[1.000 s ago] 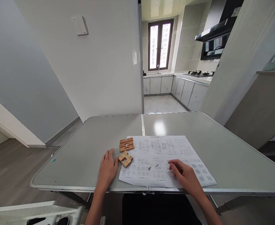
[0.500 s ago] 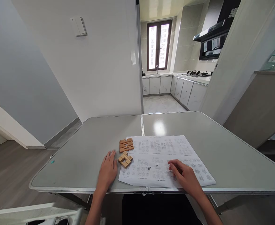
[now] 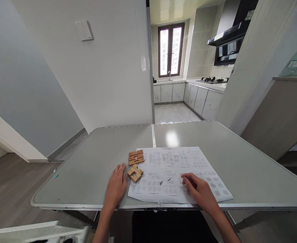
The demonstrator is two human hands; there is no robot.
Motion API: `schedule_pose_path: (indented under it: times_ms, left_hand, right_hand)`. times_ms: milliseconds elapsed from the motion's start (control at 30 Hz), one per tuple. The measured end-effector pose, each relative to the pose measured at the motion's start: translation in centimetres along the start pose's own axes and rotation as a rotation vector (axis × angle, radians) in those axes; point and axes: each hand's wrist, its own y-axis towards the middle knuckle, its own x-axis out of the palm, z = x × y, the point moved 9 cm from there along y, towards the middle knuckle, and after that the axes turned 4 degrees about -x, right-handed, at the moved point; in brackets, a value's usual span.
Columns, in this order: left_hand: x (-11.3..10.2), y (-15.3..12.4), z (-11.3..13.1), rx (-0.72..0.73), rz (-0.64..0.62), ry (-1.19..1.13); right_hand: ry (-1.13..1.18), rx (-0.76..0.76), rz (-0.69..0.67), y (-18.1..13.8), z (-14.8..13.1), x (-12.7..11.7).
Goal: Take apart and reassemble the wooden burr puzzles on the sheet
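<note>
My left hand lies flat on the grey table, fingers stretched out, just left of a small interlocked wooden puzzle piece cluster. A second group of wooden blocks lies a little farther back, at the sheet's left edge. My right hand rests on a large printed instruction sheet with its fingers curled down onto the paper, holding nothing that I can see.
The table is a folding one with a seam down its middle and a metal rim. A white wall with a light switch stands behind it. A kitchen doorway opens beyond, and a white column is at the right.
Both hands and the wooden pieces stay where they were. Only the camera view has shifted slightly.
</note>
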Motion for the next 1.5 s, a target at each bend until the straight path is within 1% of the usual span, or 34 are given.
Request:
schedule_pose_path:
  times_ms: [533, 1033, 1133, 1267, 1333, 1433, 1500]
  left_hand:
    - [-0.2, 0.0, 0.0, -0.018, -0.010, -0.030]
    - [-0.3, 0.0, 0.2, 0.000, 0.005, -0.027]
    - [0.0, 0.2, 0.0, 0.001, 0.002, -0.032]
    - [0.5, 1.1, -0.4, -0.041, -0.042, -0.086]
    - [0.3, 2.1, 0.0, -0.073, -0.065, -0.131]
    - [-0.9, 4.2, 2.0, -0.042, -0.106, -0.184]
    - [-1.5, 5.9, 3.9, 0.007, -0.177, -0.168]
  right_hand:
    - [-0.005, 0.000, -0.002, -0.1, -0.2, 0.0]
    - [0.003, -0.008, 0.014, -0.1, -0.1, 0.0]
    - [0.007, -0.005, 0.006, -0.1, -0.2, -0.1]
    - [0.012, 0.005, -0.002, -0.2, -0.1, 0.0]
    - [0.017, 0.001, 0.001, -0.2, 0.0, 0.0]
    - [0.014, -0.005, -0.005, -0.1, 0.1, 0.1]
    - [0.012, -0.006, -0.010, -0.1, 0.1, 0.1]
